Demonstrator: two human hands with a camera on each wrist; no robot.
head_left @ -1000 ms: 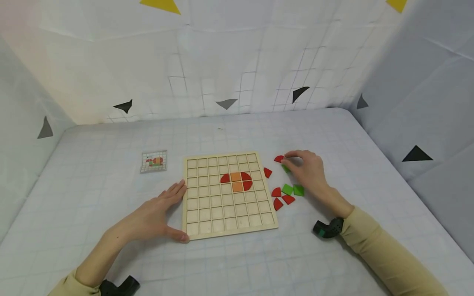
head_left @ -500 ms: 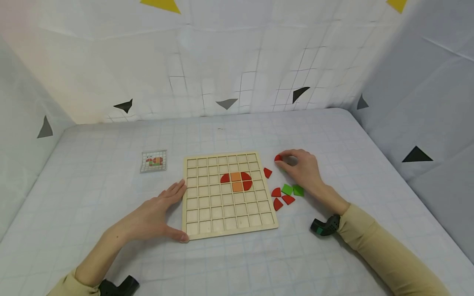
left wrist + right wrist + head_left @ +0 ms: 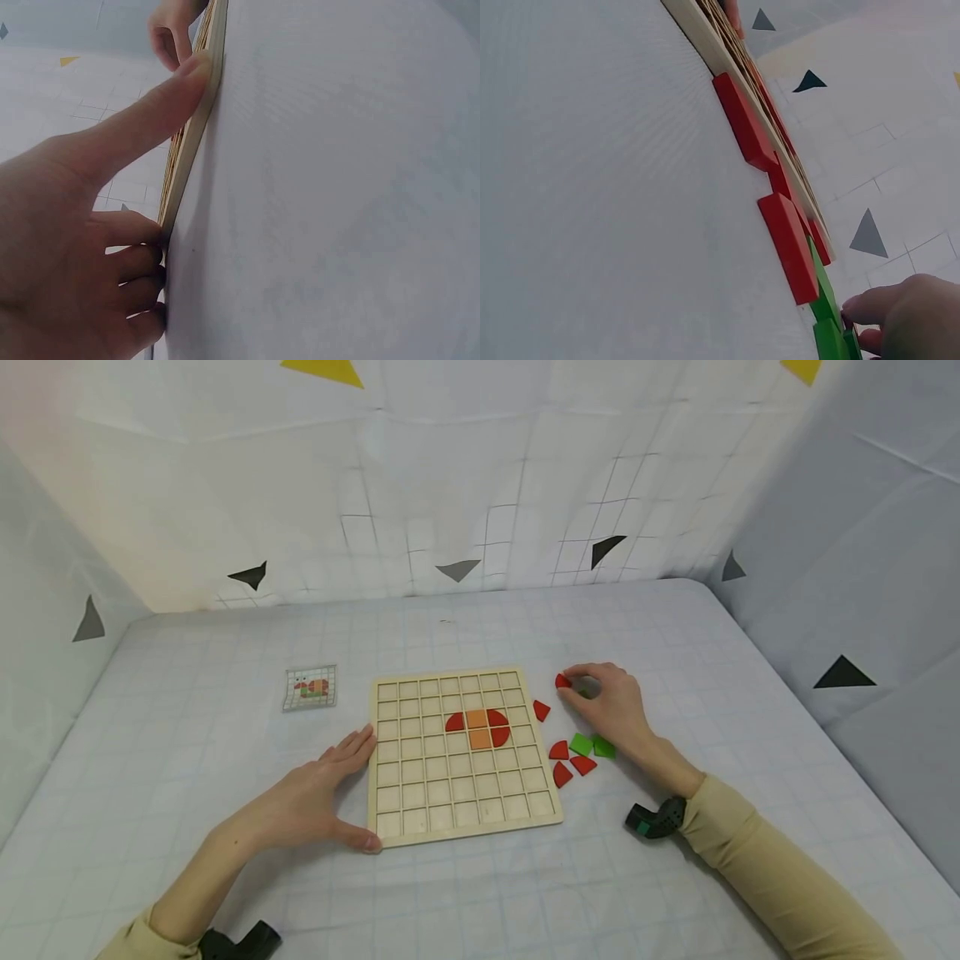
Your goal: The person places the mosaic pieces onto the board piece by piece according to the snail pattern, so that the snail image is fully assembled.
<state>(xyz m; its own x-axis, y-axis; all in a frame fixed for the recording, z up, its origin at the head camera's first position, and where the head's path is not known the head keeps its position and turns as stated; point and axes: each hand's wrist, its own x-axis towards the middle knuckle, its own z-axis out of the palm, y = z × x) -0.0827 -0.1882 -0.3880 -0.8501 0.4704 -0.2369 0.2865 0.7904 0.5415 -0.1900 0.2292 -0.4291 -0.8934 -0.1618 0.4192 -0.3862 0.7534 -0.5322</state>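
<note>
A wooden grid board [image 3: 465, 789] lies in the middle of the table; red quarter-circle tiles [image 3: 455, 722] and orange square tiles [image 3: 480, 739] fill a few of its cells. My left hand [image 3: 315, 793] rests along the board's left edge, fingers stretched out and thumb at the near-left corner. In the left wrist view the thumb [image 3: 157, 109] touches the board's side. Beyond the board's far-right corner, my right hand [image 3: 611, 697] pinches a red quarter-circle tile [image 3: 562, 681] between thumb and index finger. Part of a green tile shows under that hand.
Several loose red quarter-circle tiles [image 3: 582, 765] and green square tiles [image 3: 581, 744] lie right of the board. A small picture card [image 3: 311, 687] with a coloured pattern lies at the back left. White walls stand behind and at the sides.
My right hand has moved slightly left, from the green tile's edge onto the red quarter-circle tile, and now covers part of it. My left hand and the board stay put.
</note>
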